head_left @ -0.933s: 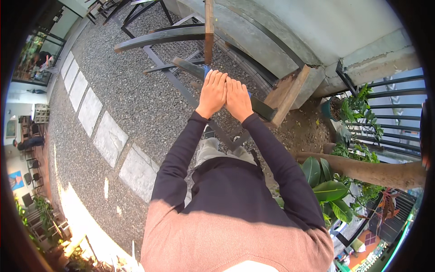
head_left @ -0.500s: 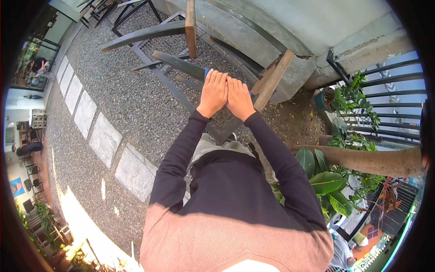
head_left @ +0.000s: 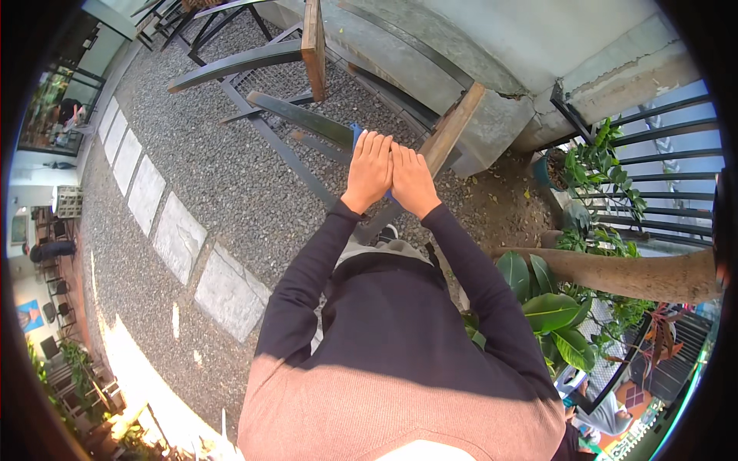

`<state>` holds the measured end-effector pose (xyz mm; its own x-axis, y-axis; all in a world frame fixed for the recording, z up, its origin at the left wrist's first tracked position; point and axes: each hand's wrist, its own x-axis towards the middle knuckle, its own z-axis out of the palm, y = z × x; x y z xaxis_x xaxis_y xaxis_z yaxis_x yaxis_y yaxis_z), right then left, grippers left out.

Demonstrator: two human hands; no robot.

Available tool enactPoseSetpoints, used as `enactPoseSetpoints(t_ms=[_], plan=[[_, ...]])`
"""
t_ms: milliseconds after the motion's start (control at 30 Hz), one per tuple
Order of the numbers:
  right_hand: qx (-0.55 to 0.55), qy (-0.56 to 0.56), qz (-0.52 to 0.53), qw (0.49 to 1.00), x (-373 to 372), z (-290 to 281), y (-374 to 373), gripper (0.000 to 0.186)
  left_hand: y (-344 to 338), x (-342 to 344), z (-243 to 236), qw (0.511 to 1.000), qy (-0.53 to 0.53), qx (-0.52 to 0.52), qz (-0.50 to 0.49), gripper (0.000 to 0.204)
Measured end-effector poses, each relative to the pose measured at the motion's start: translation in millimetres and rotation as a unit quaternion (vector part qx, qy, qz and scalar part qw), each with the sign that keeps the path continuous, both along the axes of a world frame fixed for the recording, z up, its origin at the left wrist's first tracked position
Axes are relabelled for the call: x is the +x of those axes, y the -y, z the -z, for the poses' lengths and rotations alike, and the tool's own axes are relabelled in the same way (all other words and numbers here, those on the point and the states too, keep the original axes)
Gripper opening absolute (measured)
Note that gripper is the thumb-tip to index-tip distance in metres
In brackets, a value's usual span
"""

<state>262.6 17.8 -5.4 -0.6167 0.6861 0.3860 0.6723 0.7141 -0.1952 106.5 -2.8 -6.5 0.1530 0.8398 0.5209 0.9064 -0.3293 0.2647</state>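
Note:
My left hand [head_left: 370, 170] and my right hand [head_left: 412, 180] lie side by side over a dark curved bar [head_left: 304, 121] of a wood-and-metal furniture frame. Fingers of both hands are closed together over the bar, knuckles up. A blue piece [head_left: 357, 132], perhaps a cloth, pokes out past my left fingertips and also below the hands; most of it is hidden under them. To the right of my fingers, a brown wooden board [head_left: 452, 132] of the frame slants upward. A second upright board [head_left: 312, 50] stands farther off, joined to another dark curved bar [head_left: 238, 64].
Grey gravel [head_left: 207, 146] surrounds the frame, with a row of pale stepping slabs [head_left: 178, 234] at left. A concrete ledge [head_left: 492, 142] and wall rise beyond. On the right are a potted plant [head_left: 550, 170], a tree trunk [head_left: 630, 273] and broad leaves [head_left: 553, 310].
Both hands have moved slightly right and nearer my body along the bar, still side by side. A little more of the blue piece shows. The frame appears shifted slightly left in view.

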Motion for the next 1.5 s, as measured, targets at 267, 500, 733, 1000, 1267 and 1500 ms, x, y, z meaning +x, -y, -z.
enactPoseSetpoints(t_ms=[267, 500, 733, 1000, 1267, 1500], plan=[[0.017, 0.01, 0.01, 1.0, -10, -4, -1, 0.061, -3, -12, -4, 1.0, 0.011, -0.013, 0.012, 0.044], [0.017, 0.023, 0.024, 0.999, -32, -4, -5, 0.062, -7, -31, -4, 1.0, 0.016, -0.012, 0.016, 0.043], [0.009, 0.041, 0.024, 0.999, -65, -5, -8, 0.061, -9, -65, -3, 1.0, 0.01, -0.006, 0.009, 0.04], [0.007, 0.035, 0.031, 0.999, -109, -5, -19, 0.059, -20, -109, -4, 1.0, 0.016, 0.005, 0.015, 0.04], [-0.008, 0.028, 0.039, 0.999, -167, -7, -33, 0.053, -37, -170, -4, 1.0, 0.017, 0.002, 0.026, 0.04], [0.024, 0.035, 0.051, 0.998, -210, -7, -42, 0.053, -49, -212, -5, 0.999, 0.019, 0.004, 0.035, 0.039]])
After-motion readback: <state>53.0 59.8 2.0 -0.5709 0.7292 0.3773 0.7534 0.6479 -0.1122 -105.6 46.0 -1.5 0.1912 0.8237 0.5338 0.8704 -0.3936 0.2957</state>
